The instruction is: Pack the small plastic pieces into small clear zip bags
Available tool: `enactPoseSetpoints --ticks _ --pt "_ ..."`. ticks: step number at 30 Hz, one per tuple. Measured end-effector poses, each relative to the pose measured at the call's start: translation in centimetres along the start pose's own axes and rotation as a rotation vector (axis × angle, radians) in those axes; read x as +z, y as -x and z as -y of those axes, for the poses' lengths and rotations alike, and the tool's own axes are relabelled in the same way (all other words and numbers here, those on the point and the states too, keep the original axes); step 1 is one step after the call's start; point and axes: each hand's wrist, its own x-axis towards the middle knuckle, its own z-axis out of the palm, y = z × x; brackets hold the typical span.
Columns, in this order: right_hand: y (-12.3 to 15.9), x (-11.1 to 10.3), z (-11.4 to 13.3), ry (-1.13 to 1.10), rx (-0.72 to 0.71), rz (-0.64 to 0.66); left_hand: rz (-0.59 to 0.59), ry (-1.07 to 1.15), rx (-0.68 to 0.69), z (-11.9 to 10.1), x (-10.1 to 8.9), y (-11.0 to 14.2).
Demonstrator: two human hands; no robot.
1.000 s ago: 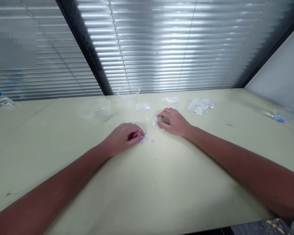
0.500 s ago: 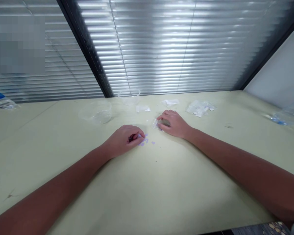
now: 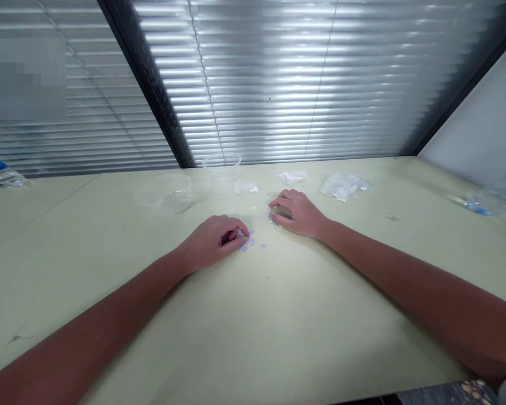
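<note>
Of the 2 hands, the left hand [image 3: 211,243] is curled, its fingers clenched, perhaps on lilac scraps [image 3: 247,243] (small in view), right of the clear plastic bowl [image 3: 168,194]. The right hand [image 3: 297,214] presses a small clear bag [image 3: 267,214], farther right of that bowl. Handling these scraps calls for a careful fingertip pinch.

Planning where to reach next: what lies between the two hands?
In the head view, small lilac scraps lie on the tabletop, nearer the left hand than the right hand.

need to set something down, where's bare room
Bare table lies below the purple bits, between the forearms, and right of the right hand. Behind it and the left hand, around the clear cup and plastic bag, it's crowded.
</note>
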Motion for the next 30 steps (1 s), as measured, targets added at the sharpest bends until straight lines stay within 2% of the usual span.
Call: enactPoseSetpoints --ticks 30 --pt "0.06 -0.12 -0.28 0.014 0.010 0.012 0.023 -0.027 0.010 -0.03 0.20 -0.17"
